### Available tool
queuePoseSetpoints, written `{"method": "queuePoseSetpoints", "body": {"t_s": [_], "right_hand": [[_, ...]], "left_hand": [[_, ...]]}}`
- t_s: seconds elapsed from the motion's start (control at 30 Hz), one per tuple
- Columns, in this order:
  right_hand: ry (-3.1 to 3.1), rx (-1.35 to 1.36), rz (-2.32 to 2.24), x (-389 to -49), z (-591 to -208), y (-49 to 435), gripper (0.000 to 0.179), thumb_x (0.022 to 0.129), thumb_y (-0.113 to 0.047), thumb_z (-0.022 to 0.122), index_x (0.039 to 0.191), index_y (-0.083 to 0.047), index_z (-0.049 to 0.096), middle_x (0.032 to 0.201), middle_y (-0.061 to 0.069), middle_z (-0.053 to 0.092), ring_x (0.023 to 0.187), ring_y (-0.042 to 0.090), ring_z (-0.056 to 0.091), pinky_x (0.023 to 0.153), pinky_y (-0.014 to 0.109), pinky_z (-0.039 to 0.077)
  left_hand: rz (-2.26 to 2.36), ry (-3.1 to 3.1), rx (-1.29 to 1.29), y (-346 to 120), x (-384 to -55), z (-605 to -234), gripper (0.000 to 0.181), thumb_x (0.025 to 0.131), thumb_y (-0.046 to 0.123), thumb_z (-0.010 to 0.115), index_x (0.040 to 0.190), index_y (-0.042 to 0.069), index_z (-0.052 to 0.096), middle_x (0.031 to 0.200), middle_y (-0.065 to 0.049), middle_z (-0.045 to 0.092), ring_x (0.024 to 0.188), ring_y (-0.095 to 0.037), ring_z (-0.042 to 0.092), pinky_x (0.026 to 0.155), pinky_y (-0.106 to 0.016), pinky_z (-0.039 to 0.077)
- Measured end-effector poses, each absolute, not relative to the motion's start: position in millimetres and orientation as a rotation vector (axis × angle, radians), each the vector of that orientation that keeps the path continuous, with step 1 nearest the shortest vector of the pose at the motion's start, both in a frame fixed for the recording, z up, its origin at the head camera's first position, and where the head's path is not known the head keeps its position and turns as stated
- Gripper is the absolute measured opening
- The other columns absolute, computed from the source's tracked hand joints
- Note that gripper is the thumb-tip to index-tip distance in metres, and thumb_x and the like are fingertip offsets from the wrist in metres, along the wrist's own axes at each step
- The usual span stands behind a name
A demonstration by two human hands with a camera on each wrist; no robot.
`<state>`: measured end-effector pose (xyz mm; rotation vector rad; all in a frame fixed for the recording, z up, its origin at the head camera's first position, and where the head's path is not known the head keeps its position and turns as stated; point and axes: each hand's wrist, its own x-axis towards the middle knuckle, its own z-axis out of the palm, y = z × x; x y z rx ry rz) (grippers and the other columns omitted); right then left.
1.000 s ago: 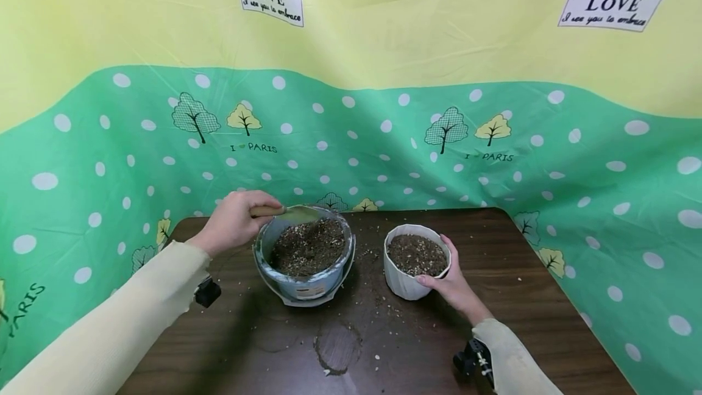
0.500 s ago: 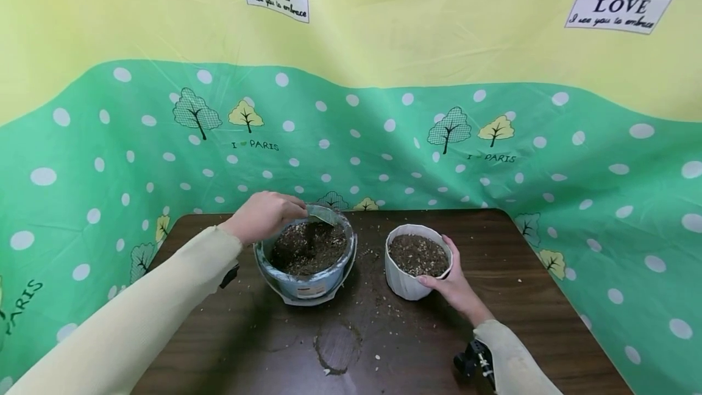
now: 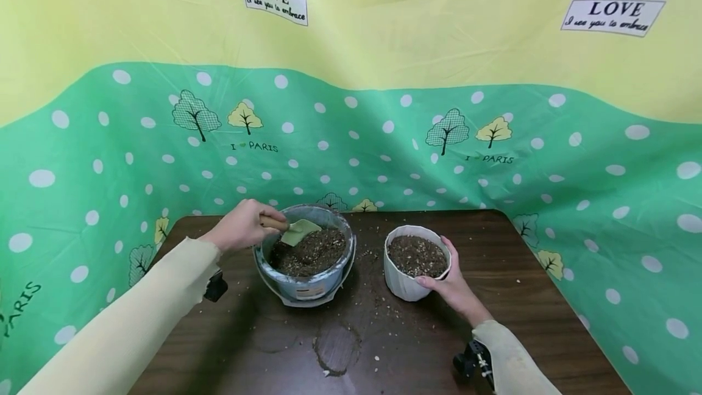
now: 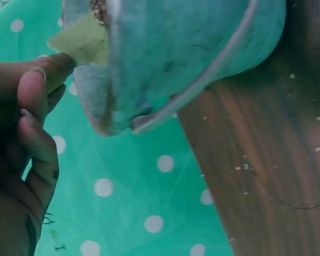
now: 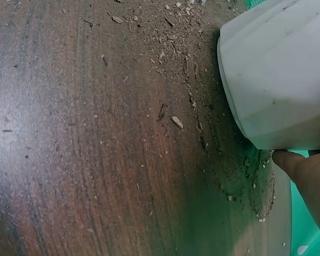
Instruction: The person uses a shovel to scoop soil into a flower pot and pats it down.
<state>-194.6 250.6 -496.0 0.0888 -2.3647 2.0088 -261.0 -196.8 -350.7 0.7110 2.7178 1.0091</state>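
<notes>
In the head view my left hand (image 3: 241,225) grips the wooden handle of a trowel (image 3: 300,231) above the left rim of a blue bucket (image 3: 285,286). The trowel's green blade lies inside the bucket, low over the dark soil (image 3: 320,255); whether it touches is unclear. To the right stands a white ribbed pot (image 3: 404,285), filled with soil nearly to its rim. My right hand (image 3: 455,285) holds that pot from its right side, thumb at the near rim. The right wrist view shows the pot's wall (image 5: 277,80) and part of the hand.
Soil crumbs and pale bits litter the brown table (image 3: 439,352) between and in front of the containers. A ring of soil (image 3: 338,349) marks the near tabletop. The bucket's handle (image 4: 213,69) hangs down outside. A patterned cloth (image 3: 340,120) stands behind.
My left hand went right over the bucket, turning the trowel down into the soil, then came back left with the blade over the left part. My right hand and the pot stayed put.
</notes>
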Motion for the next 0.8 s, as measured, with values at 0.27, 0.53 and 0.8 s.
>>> {"method": "queuePoseSetpoints", "body": {"t_s": [0.27, 0.53, 0.8], "right_hand": [[-2.371, 0.1, 1.986, -195.3, -496.0, 251.6, 0.11, 0.081, 0.0, 0.076, 0.157, -0.017, -0.001, 0.156, 0.023, 0.009, 0.14, 0.042, 0.016, 0.111, 0.059, 0.014], [-2.346, 0.108, 2.004, -197.5, -498.1, 251.9, 0.11, 0.08, 0.001, 0.076, 0.157, -0.017, 0.0, 0.156, 0.023, 0.011, 0.139, 0.041, 0.017, 0.111, 0.057, 0.014], [-2.359, 0.095, 1.995, -197.3, -499.5, 250.8, 0.109, 0.08, 0.001, 0.075, 0.157, -0.017, -0.001, 0.156, 0.022, 0.012, 0.139, 0.039, 0.019, 0.111, 0.054, 0.016]], "left_hand": [[1.16, 2.682, 0.605, -206.2, -248.4, -364.4, 0.025, 0.092, 0.009, 0.072, 0.114, -0.002, 0.072, 0.094, -0.01, 0.075, 0.055, -0.026, 0.065, 0.05, -0.033, 0.051], [1.287, 2.637, 0.417, -207.7, -236.8, -377.0, 0.03, 0.087, 0.03, 0.078, 0.105, 0.006, 0.075, 0.067, -0.011, 0.07, 0.047, -0.026, 0.061, 0.041, -0.032, 0.039], [1.465, 2.551, 0.31, -201.3, -227.9, -384.1, 0.03, 0.087, 0.029, 0.078, 0.103, 0.004, 0.076, 0.085, -0.014, 0.074, 0.042, -0.02, 0.056, 0.04, -0.029, 0.042]]}}
